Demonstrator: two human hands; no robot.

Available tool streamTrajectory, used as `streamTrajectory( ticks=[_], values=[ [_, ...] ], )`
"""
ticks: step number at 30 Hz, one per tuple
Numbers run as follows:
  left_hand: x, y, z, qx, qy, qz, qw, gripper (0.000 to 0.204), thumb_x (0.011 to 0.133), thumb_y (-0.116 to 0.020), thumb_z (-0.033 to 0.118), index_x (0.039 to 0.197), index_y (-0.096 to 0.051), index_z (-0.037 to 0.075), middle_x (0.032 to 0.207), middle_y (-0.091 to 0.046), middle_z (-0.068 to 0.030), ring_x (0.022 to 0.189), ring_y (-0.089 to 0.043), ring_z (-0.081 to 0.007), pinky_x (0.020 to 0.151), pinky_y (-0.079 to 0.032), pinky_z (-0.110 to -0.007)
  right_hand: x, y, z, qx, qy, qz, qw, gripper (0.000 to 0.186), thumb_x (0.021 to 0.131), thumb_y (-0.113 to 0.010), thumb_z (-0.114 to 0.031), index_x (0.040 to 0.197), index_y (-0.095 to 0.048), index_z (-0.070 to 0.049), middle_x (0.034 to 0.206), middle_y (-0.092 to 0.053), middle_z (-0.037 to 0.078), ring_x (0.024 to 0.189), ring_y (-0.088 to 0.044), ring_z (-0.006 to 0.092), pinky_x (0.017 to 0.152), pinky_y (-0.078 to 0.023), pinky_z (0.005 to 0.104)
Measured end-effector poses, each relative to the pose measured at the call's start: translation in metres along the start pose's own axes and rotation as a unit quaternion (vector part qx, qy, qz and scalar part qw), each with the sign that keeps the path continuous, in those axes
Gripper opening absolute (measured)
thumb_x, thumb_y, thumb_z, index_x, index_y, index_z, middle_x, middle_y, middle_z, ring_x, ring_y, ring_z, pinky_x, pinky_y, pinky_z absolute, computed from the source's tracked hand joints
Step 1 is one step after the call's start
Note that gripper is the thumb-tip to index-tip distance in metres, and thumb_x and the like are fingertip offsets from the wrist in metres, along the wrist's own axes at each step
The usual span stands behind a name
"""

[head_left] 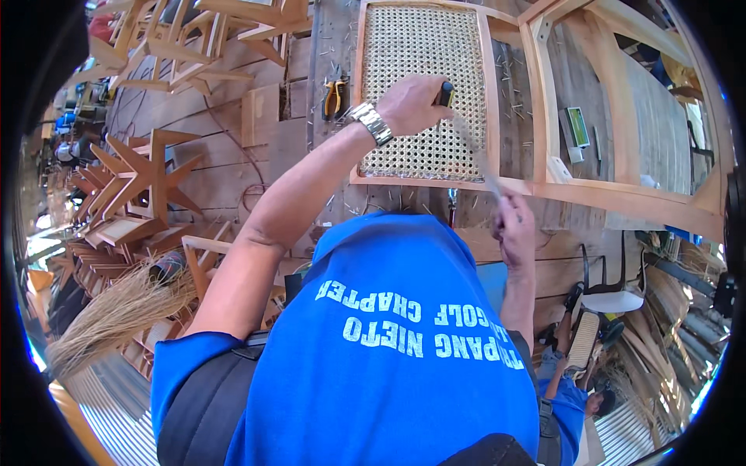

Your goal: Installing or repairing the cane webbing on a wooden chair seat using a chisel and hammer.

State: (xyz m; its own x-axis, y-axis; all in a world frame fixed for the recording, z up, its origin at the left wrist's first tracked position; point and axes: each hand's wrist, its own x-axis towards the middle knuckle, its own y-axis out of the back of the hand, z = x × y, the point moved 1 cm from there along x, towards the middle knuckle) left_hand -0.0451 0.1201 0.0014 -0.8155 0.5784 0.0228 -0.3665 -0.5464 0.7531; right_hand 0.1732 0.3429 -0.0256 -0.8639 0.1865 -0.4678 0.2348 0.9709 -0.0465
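Place: furniture workshop; signs: bare wooden frames (158, 172); caned panel (423, 43); pliers (334, 101); fibre bundle (116, 317)

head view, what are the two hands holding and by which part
The left hand grips a long tool by its black handle. The right hand is curled at the far end of the blurred blade; whether it grips that end cannot be told.
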Motion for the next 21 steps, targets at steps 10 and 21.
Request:
streamTrajectory(
  ticks=[10, 21],
  values=[
    [0.005, -0.003, -0.012, -0.008, 0.003, 0.046, 0.999, 0.038, 0.083, -0.078, 0.033, 0.089, -0.061, -0.001, 0.073, -0.066, -0.0174, 0.066, -0.064, -0.0314, 0.065, -0.049, -0.043, 0.006, -0.009, -0.002, 0.129, 0.046, 0.047, 0.989, 0.028, 0.105, -0.048, -0.016, 0.130, -0.054, -0.005, 0.068, -0.044, -0.004, 0.048, -0.035, 0.0039, 0.043, -0.028, 0.0206],
    [0.016, 0.007, -0.017, 0.002, 0.019, 0.075, 0.997, 0.042, 0.082, -0.079, 0.038, 0.091, -0.063, 0.001, 0.074, -0.068, -0.0157, 0.067, -0.066, -0.0289, 0.065, -0.051, -0.040, 0.007, -0.020, -0.014, 0.099, 0.068, 0.062, 0.991, 0.028, 0.104, -0.048, -0.015, 0.128, -0.054, -0.001, 0.067, -0.043, -0.004, 0.049, -0.034, 0.0038, 0.044, -0.028, 0.0191]
  ],
)
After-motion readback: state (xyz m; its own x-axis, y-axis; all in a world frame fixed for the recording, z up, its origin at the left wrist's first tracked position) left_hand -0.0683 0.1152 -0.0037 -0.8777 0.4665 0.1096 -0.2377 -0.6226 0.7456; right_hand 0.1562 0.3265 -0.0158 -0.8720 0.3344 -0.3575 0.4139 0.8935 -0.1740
